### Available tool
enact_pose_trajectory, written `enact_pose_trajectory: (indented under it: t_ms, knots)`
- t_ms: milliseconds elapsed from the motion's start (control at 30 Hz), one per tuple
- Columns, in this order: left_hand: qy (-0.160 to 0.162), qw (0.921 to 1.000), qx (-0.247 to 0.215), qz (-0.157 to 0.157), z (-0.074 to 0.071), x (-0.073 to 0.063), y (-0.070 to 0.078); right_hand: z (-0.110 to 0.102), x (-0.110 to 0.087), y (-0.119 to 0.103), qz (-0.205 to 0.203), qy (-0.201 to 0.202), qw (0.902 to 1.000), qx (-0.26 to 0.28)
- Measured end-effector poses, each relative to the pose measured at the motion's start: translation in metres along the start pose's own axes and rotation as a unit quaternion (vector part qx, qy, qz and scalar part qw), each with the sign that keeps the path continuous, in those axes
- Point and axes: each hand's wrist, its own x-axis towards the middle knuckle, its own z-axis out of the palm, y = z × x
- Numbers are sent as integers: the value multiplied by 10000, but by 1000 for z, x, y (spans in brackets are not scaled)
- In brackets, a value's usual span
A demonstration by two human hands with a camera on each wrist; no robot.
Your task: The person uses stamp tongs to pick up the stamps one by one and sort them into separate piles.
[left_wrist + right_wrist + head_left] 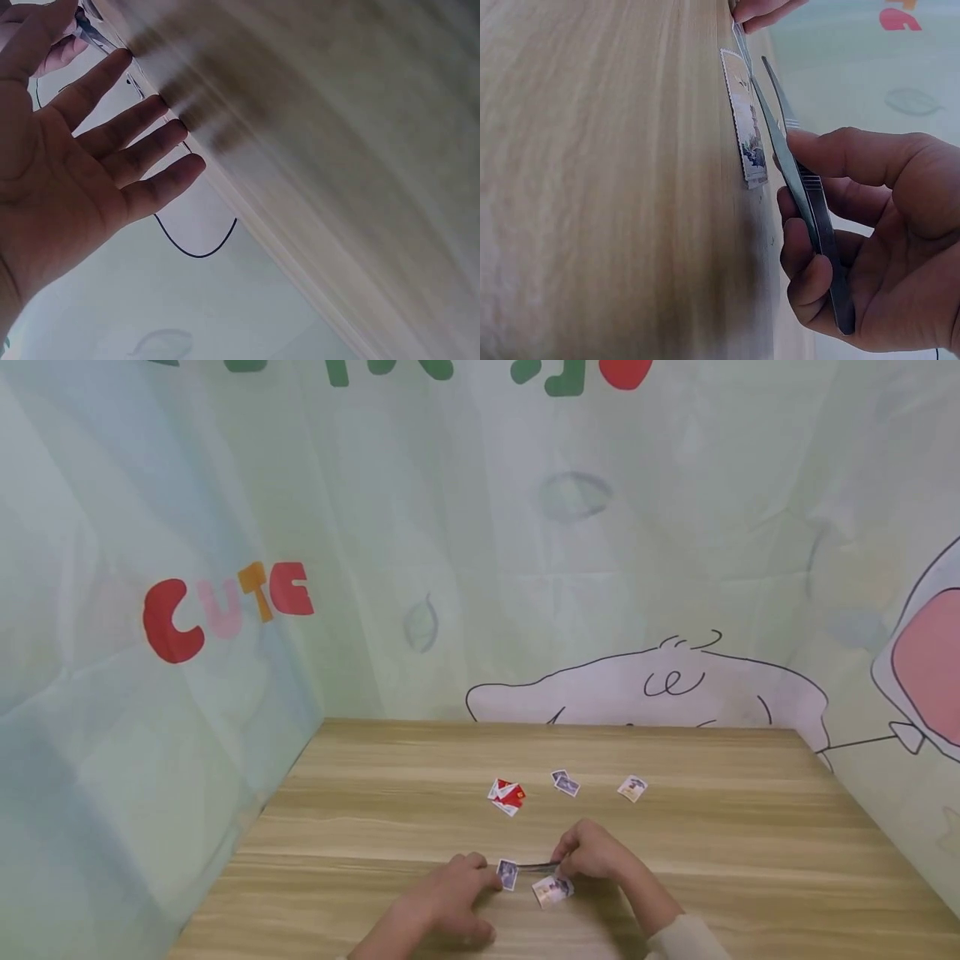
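Note:
My right hand (900, 217) grips a pair of metal tweezers (832, 270), thumb on one arm and fingers curled round the other. The tips stand spread and point left, reaching a small bluish-grey stamp (507, 875) in the head view. My left hand (450, 902) lies low over the table with its fingers extended, a fingertip right at that stamp's edge. In the left wrist view, the left hand's fingers (154, 187) are straight and spread along the tabletop. Just below the tweezers lies a tan picture stamp (746, 124) with perforated edges, overlapping a darker one.
Farther back on the wooden table (360, 827) lie a cluster of red and white stamps (508, 797), two overlapping bluish-grey stamps (567, 785) and a tan stamp (633, 788). A printed fabric backdrop (450, 527) rises behind the table and along its sides.

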Motion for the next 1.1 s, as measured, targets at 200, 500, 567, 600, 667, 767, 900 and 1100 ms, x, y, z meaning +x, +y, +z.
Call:
enact_pose_trajectory:
  t_ms: [200,500,567,600,667,767,900,1100]
  knots:
    - [-23,10000,-19,26,0,2,-1,-4,0,1,-113,-99,9999,34]
    - [-2,9998,11,178,-2,2,-1,-7,9,3,-102,-19,9998,-164]
    - [-25,9999,19,154,-1,2,-1,-8,11,5,-181,-76,9997,-143]
    - [-39,9999,29,137,-1,2,-1,-8,11,5,-262,-130,9994,-164]
    - [-49,9999,62,131,-1,3,-1,-8,11,5,-369,-196,9990,-170]
    - [-45,9999,78,119,-1,2,-1,-8,11,6,-508,-264,9981,-229]
    - [-28,9999,88,145,-1,3,-2,-7,10,4,-573,-284,9974,-326]
    - [-51,9999,21,110,-1,3,-2,-5,9,5,-528,-270,9977,-333]
